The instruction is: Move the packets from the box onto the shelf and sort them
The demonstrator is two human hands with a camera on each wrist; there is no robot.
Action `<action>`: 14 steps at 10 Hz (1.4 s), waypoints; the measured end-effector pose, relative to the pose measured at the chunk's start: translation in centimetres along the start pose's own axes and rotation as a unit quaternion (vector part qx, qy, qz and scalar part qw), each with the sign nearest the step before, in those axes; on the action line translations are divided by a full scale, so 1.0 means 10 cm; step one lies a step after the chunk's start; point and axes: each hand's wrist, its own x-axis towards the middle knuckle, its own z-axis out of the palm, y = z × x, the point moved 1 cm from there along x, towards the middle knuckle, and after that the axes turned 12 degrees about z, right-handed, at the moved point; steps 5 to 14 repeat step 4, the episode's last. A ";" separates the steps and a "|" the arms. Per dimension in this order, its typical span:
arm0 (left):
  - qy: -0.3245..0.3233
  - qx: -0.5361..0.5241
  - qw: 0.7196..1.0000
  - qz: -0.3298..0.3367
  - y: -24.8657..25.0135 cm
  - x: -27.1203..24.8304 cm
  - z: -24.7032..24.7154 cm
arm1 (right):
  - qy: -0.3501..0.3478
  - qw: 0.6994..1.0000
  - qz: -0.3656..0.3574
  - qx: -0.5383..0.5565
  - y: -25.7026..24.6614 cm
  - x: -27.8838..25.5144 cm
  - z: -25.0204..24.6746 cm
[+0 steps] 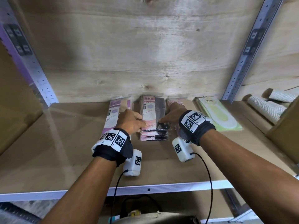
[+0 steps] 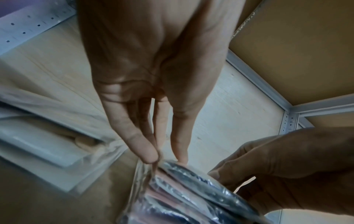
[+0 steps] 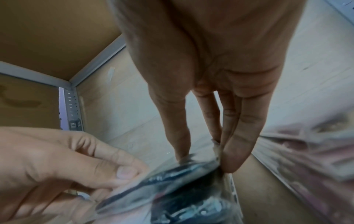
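A stack of pink and black packets (image 1: 152,113) lies in the middle of the brown shelf (image 1: 64,143). My left hand (image 1: 134,122) holds its left edge, thumb on top and fingers down the side (image 2: 149,156). On the opposite edge my right hand (image 1: 171,116) does the same, its thumb lying on the black part. The wrist views show the stack (image 2: 191,189) (image 3: 182,189) pinched from both sides by the left hand (image 2: 165,157) and the right hand (image 3: 206,159). Purple packets (image 1: 112,113) lie to the left, pink packets (image 1: 175,101) sit partly hidden behind my right hand, and a yellow-green packet pile (image 1: 218,113) is at the right.
A cardboard box (image 1: 278,126) with striped packets (image 1: 265,109) stands at the shelf's right end. Perforated metal uprights (image 1: 247,50) (image 1: 29,59) frame the bay, with a wooden back panel behind. The shelf's white front rail (image 1: 145,189) runs below my wrists. Another cardboard box side stands at the far left.
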 end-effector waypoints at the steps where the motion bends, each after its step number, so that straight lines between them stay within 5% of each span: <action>1: -0.005 0.016 1.000 0.000 0.00 -0.01 0.01 | -0.005 1.000 -0.005 -0.008 -0.01 0.02 0.01; 14: 0.001 0.001 1.000 0.002 0.06 -0.03 -0.06 | 0.030 0.999 -0.016 -0.020 -0.03 0.03 0.05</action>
